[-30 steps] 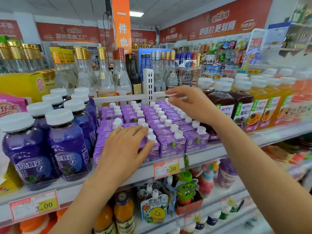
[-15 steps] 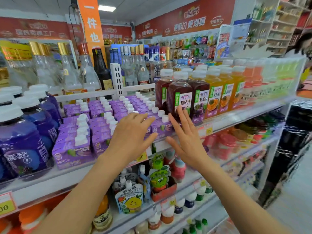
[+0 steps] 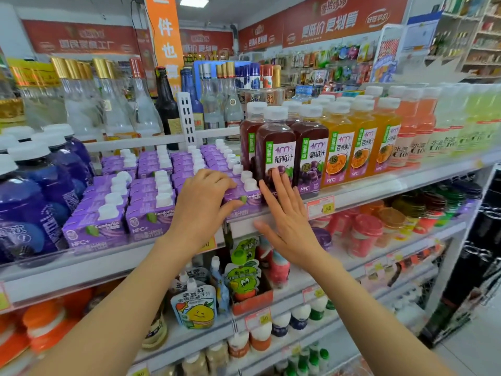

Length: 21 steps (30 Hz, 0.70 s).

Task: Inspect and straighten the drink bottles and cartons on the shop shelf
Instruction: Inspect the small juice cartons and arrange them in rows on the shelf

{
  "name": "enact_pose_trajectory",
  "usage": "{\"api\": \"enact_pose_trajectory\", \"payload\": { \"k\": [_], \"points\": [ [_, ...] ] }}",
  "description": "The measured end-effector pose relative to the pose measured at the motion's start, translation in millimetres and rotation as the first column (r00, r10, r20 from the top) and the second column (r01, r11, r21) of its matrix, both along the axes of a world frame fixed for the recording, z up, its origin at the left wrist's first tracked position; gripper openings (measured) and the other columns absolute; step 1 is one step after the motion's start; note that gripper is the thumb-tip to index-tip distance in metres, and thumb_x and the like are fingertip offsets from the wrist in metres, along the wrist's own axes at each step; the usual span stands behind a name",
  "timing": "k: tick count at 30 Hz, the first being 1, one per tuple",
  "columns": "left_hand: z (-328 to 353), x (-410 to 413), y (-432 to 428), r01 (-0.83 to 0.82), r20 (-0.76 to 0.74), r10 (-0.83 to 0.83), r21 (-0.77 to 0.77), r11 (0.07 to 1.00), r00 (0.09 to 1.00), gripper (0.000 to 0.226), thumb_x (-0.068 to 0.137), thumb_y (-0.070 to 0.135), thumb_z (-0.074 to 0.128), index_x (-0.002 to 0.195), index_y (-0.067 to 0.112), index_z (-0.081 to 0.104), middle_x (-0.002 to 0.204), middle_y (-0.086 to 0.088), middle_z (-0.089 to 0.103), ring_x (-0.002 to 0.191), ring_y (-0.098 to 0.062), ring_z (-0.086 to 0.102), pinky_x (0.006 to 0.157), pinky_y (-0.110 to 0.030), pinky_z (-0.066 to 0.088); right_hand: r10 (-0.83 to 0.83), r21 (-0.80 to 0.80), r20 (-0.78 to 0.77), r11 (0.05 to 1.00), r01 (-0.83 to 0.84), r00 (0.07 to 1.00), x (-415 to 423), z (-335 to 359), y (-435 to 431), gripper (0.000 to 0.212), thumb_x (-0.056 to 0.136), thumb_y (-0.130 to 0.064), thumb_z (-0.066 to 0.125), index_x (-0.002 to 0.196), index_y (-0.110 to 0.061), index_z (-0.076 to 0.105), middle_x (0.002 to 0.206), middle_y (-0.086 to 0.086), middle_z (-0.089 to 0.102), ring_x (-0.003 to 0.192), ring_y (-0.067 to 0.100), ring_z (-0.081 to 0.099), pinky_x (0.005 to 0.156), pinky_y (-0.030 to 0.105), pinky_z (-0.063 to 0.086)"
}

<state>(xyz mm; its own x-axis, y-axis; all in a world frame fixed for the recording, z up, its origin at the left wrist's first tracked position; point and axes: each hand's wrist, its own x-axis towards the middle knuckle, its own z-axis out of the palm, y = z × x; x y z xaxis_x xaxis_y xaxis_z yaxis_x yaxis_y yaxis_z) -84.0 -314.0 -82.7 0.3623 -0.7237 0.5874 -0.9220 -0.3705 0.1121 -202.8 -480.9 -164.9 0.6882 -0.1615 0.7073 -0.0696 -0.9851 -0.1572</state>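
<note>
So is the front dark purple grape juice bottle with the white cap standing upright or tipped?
Upright: the dark purple grape juice bottle stands vertical, cap on top, level with its neighbours.

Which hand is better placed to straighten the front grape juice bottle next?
The right hand, probably: it is open, its fingertips already at the front grape juice bottle. The left hand rests on the purple cartons.
</note>
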Motion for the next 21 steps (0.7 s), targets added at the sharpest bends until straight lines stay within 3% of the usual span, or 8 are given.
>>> {"api": "enact_pose_trajectory", "payload": {
  "k": [5,9,12,15,16,18,19,21],
  "points": [
    [3.2,-3.2,-0.1,0.012,-0.100,-0.019,-0.071,0.997,0.995,0.038,0.090,0.038,0.067,0.120,0.014,0.065,0.118,-0.004,0.067,0.116,-0.027,0.055,0.096,-0.043,0.039,0.075,0.054,0.024,0.996,-0.076,0.997,-3.1,2.6,-0.2,0.068,0.102,-0.045,0.040,0.158,-0.017,0.016,0.167,0.005,-0.002,0.153,0.020,-0.007,0.123,0.049,0.005],
    [22.0,-13.1,5.8,0.105,-0.216,-0.160,-0.245,0.964,0.963,0.036,0.095,0.036,0.063,0.125,0.016,0.061,0.119,0.001,0.064,0.111,-0.018,0.055,0.093,-0.034,0.042,0.182,0.255,0.250,0.935,-0.246,0.951,-15.5,23.6,9.6,0.063,0.100,-0.036,0.049,0.154,-0.010,0.028,0.162,0.004,0.024,0.151,0.017,0.019,0.119,0.047,0.025],
    [29.1,-25.9,12.6,0.195,-0.266,-0.256,-0.235,0.952,0.929,0.040,0.092,0.045,0.059,0.124,0.020,0.063,0.117,0.009,0.064,0.098,-0.005,0.056,0.088,-0.025,0.046,0.249,0.390,0.405,0.823,-0.412,0.880,-26.4,56.8,23.7,0.060,0.098,-0.028,0.058,0.150,-0.010,0.035,0.147,0.001,0.045,0.131,0.011,0.047,0.107,0.034,0.042],
    [24.4,-39.3,18.3,0.229,-0.377,-0.309,-0.242,0.943,0.873,0.037,0.094,0.044,0.059,0.125,0.025,0.063,0.118,0.013,0.064,0.098,0.000,0.060,0.084,-0.021,0.049,0.323,0.502,0.338,0.733,-0.459,0.884,-33.3,76.1,31.4,0.047,0.096,-0.023,0.062,0.141,-0.015,0.050,0.117,-0.023,0.058,0.100,-0.002,0.057,0.085,0.022,0.046],
    [22.0,-42.9,21.5,0.221,-0.431,-0.328,-0.279,0.934,0.841,0.039,0.092,0.044,0.058,0.127,0.028,0.061,0.117,0.014,0.064,0.099,0.000,0.060,0.082,-0.019,0.049,0.342,0.550,0.343,0.681,-0.483,0.875,-35.3,76.5,32.8,0.041,0.096,-0.022,0.063,0.136,-0.017,0.056,0.105,-0.020,0.062,0.090,0.001,0.058,0.077,0.027,0.048],
    [17.5,-48.9,29.7,0.187,-0.562,-0.365,-0.350,0.918,0.742,0.053,0.084,0.048,0.063,0.134,0.035,0.051,0.117,0.015,0.060,0.098,0.001,0.061,0.082,-0.017,0.050,0.335,0.648,0.414,0.544,-0.532,0.847,-39.9,74.3,38.0,0.034,0.095,-0.025,0.064,0.127,-0.018,0.061,0.095,0.004,0.066,0.082,0.028,0.061,0.070,0.042,0.051],
    [14.1,-50.9,33.1,0.173,-0.618,-0.377,-0.365,0.915,0.690,0.062,0.079,0.048,0.068,0.137,0.037,0.047,0.118,0.014,0.060,0.099,0.000,0.062,0.084,-0.019,0.051,0.309,0.691,0.447,0.476,-0.544,0.839,-42.8,73.2,41.7,0.033,0.093,-0.026,0.064,0.124,-0.015,0.062,0.095,0.010,0.066,0.082,0.029,0.063,0.070,0.042,0.053],
    [5.8,-54.8,38.7,0.145,-0.688,-0.389,-0.386,0.911,0.613,0.069,0.075,0.048,0.076,0.137,0.035,0.047,0.116,0.007,0.066,0.100,-0.008,0.067,0.090,-0.029,0.054,0.264,0.760,0.489,0.338,-0.555,0.831,-47.4,69.3,47.0,0.033,0.091,-0.021,0.063,0.121,-0.007,0.060,0.094,0.005,0.067,0.083,0.014,0.065,0.069,0.028,0.055]
  ]
}}
